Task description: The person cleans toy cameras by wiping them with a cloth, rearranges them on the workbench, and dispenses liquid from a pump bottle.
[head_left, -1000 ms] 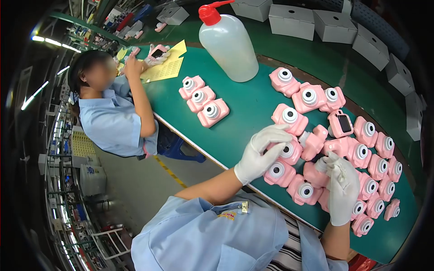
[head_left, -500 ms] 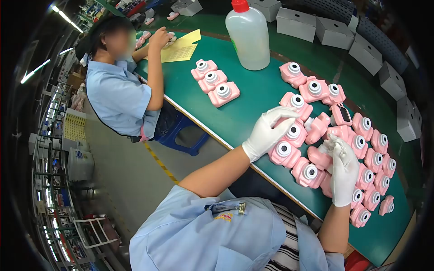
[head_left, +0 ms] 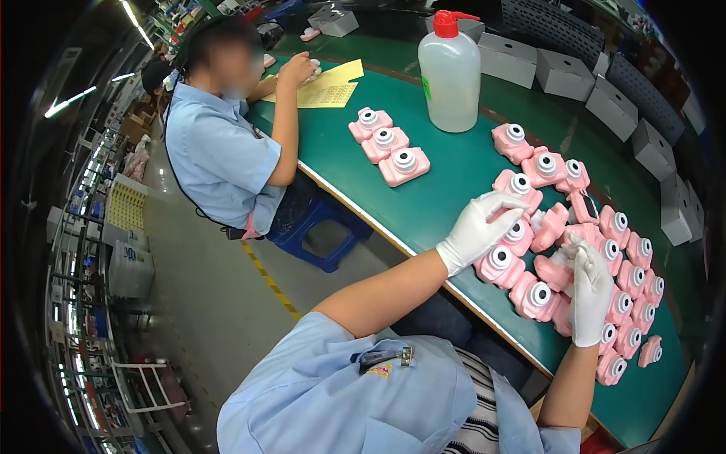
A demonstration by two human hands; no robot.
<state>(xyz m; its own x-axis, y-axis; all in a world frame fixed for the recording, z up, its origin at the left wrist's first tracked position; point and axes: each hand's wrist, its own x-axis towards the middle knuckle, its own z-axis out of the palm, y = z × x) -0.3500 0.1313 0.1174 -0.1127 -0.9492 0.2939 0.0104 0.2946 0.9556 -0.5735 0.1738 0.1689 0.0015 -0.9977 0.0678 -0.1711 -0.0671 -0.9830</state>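
Observation:
My left hand (head_left: 478, 233), in a white glove, reaches over the near left edge of a cluster of pink toy cameras. Its thumb and fingers are apart, curved beside a pink toy camera (head_left: 516, 233) with a white lens ring. Gloved in white too, my right hand (head_left: 591, 291) is above the middle of the cluster. Its fingers are bunched together at a whitish crumpled bit; whether that is glove or something held is unclear. Just left of those fingers lies a tilted pink camera (head_left: 552, 272), partly covered. Another camera (head_left: 550, 227) lies on its side between my hands.
Three pink cameras (head_left: 404, 163) stand in a row on the green table (head_left: 454, 189). Behind them is a large bottle (head_left: 451, 83) with a red cap. A co-worker (head_left: 219, 144) sits at the left, near yellow sheets (head_left: 325, 92). Grey boxes (head_left: 563, 74) line the far side.
The whole view has shifted, so the table and cameras appear farther right and slightly lower. My hands stay near the same cameras, with the left fingers a little more stretched out.

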